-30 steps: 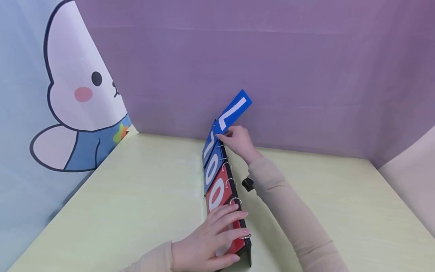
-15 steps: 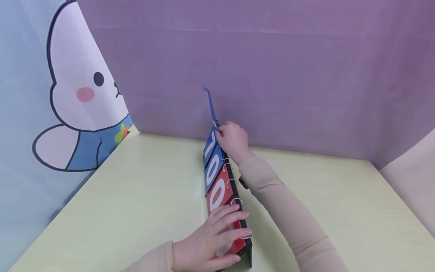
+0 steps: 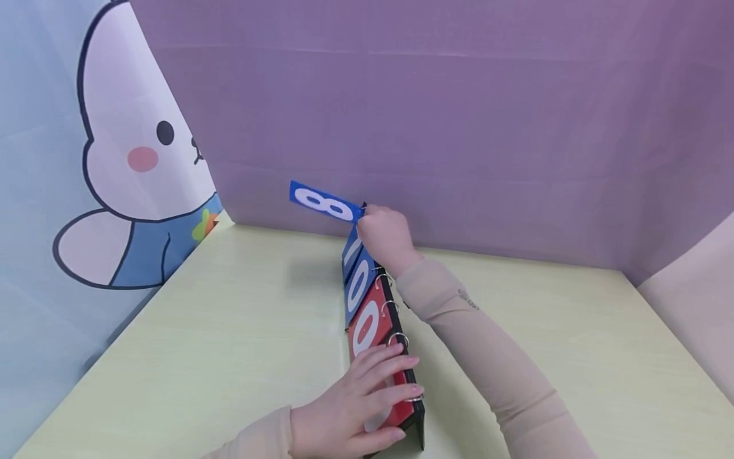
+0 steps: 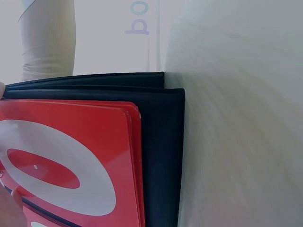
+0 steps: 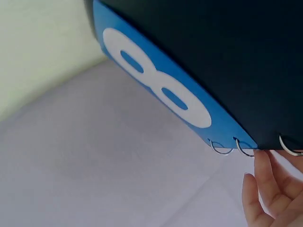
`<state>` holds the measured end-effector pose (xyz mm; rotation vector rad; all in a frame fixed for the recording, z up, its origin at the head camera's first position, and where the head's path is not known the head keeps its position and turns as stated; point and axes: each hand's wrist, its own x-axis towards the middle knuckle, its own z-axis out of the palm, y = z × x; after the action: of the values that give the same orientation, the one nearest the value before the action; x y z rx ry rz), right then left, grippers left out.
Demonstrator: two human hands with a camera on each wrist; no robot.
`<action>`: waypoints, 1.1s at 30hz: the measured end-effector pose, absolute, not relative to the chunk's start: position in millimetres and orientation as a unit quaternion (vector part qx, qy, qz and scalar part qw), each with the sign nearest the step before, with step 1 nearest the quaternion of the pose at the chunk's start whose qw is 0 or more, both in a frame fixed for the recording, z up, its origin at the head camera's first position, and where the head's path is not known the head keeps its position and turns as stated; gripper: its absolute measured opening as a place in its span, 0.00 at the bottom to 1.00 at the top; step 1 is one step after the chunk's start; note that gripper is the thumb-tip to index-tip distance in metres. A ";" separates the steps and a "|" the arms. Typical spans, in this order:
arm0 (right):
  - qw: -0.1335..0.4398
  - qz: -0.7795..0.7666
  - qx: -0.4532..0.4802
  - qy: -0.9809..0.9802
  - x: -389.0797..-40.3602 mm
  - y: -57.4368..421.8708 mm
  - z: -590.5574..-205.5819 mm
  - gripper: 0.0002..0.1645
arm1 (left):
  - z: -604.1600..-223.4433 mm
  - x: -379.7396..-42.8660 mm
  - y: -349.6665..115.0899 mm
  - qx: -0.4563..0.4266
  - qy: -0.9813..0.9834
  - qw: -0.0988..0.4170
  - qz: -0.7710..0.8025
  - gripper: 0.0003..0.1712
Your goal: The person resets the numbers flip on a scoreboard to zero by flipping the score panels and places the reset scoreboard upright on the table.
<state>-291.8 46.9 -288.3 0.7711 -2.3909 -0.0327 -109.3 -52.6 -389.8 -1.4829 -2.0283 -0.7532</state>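
Note:
A black flip scoreboard (image 3: pixel 410 382) stands tent-like on the table, its long side running away from me. Red number cards (image 3: pixel 367 322) hang on the near part and blue number cards (image 3: pixel 358 280) on the far part, all from metal rings. With spread fingers, my left hand (image 3: pixel 358 401) rests across the near red cards, fingertips at the ring edge. At the far end my right hand (image 3: pixel 387 236) pinches the ringed edge of a blue card (image 3: pixel 323 203) showing an 8, which sticks out to the left. In the right wrist view a fingertip (image 5: pixel 262 161) meets that card's corner; the thumb is hidden.
The pale yellow table (image 3: pixel 258 357) extends on both sides of the scoreboard. Behind it hangs a purple cloth (image 3: pixel 459 127), close to the far end. A blue cloth with a cartoon character (image 3: pixel 137 127) is at the left.
The raised blue card has swung from upper right, through upright, to the left, its visible face going from 7 to 8. My right hand has turned slightly; my left hand stays put.

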 end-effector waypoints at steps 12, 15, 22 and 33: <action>0.276 -0.134 0.357 -0.883 -284.6 42.6 -279.9 0.15 | -390.4 -107.2 -56.0 -0.541 -0.762 0.219 -0.281 0.29; 0.257 -0.141 0.358 -0.887 -284.9 40.5 -280.1 0.14 | -391.4 -107.7 -56.0 -0.543 -0.758 0.223 -0.282 0.29; 0.161 -0.086 0.335 -0.924 -286.9 39.1 -280.1 0.09 | -393.1 -109.7 -53.9 -0.553 -0.743 0.261 -0.273 0.29; 0.078 0.197 0.352 -0.912 -294.5 60.7 -288.6 0.12 | -392.4 -107.8 -55.5 -0.549 -0.751 0.251 -0.267 0.28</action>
<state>-294.5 60.7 -288.6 1.0549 -2.7292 0.5889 -107.8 -55.5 -392.4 -1.4944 -2.0447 -0.7274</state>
